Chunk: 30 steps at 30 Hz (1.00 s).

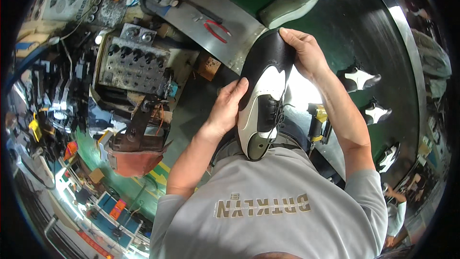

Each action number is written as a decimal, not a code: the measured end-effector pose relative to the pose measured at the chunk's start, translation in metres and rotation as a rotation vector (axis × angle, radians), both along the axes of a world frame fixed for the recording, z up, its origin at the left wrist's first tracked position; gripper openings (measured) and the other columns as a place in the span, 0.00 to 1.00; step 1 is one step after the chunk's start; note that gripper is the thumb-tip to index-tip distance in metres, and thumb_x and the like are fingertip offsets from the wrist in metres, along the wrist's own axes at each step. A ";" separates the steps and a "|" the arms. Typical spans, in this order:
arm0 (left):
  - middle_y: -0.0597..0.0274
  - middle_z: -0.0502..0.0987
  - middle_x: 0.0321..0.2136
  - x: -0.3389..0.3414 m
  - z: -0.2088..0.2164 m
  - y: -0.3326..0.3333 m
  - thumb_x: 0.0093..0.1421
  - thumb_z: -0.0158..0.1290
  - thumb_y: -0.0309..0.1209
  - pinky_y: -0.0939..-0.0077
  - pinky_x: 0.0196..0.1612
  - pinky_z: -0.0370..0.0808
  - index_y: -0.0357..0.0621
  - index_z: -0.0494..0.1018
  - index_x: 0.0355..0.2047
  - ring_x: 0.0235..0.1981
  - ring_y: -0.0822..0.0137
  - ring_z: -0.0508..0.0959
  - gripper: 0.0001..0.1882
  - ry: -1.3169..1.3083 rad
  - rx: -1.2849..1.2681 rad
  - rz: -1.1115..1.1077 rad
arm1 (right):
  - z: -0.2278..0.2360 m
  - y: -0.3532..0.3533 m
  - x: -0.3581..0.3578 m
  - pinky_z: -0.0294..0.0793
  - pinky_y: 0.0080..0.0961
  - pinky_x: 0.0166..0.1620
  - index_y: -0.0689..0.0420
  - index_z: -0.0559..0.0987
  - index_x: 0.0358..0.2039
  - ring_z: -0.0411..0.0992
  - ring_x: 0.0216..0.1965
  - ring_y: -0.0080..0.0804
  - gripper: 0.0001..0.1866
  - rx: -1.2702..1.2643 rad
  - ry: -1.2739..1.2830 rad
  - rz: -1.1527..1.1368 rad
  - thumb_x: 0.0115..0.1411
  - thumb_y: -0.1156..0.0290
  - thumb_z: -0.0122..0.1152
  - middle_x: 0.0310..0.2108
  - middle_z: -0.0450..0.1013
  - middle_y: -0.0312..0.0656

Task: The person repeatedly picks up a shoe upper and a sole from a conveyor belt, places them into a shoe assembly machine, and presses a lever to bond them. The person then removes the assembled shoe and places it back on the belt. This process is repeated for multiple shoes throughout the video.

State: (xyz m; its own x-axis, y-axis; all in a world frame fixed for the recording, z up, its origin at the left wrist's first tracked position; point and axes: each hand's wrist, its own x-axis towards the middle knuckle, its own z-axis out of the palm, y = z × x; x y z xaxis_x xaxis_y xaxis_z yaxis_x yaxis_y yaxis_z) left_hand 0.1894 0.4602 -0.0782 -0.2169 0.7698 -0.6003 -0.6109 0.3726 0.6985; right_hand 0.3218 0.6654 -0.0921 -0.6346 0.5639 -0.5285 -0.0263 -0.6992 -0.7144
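Left grip (226,108) and right grip (309,55) are both clamped on a black-and-white shoe (269,84), held before the chest, toe pointing away. Thumbs lie uppermost; other fingers are partly hidden. Beyond, a pale shoe form (288,12) lies on the green desk (350,26). Leftward, a reddish item (135,160) is possibly a pouch, contents indistinguishable.

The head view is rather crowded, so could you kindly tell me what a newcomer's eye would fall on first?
Most likely the black-and-white lace-up shoe at the centre, held between the left hand and the right hand. Next might come the red-handled pliers on the metal surface up and left of it, then three more black-and-white shoes along the right.
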 end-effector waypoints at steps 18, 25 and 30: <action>0.74 0.69 0.24 -0.176 0.116 -0.219 0.71 0.46 0.38 0.84 0.27 0.61 0.37 0.71 0.29 0.26 0.83 0.62 0.18 0.690 -0.012 0.866 | 0.140 -0.220 -0.352 0.69 0.21 0.42 0.63 0.75 0.37 0.66 0.33 0.20 0.25 0.375 0.264 0.518 0.71 0.50 0.44 0.34 0.71 0.34; 0.61 0.77 0.31 -0.255 0.139 -0.300 0.72 0.42 0.37 0.79 0.36 0.75 0.35 0.72 0.38 0.31 0.74 0.76 0.16 0.599 0.122 1.098 | 0.132 -0.315 -0.448 0.72 0.21 0.38 0.56 0.74 0.34 0.68 0.33 0.18 0.21 0.412 0.404 0.465 0.73 0.54 0.38 0.30 0.71 0.34; 0.69 0.75 0.29 -0.305 0.158 -0.333 0.72 0.42 0.37 0.85 0.32 0.70 0.38 0.74 0.35 0.28 0.82 0.71 0.17 0.459 0.167 1.239 | 0.118 -0.363 -0.467 0.66 0.23 0.37 0.64 0.75 0.31 0.63 0.31 0.20 0.20 0.522 0.318 0.521 0.73 0.61 0.44 0.26 0.70 0.36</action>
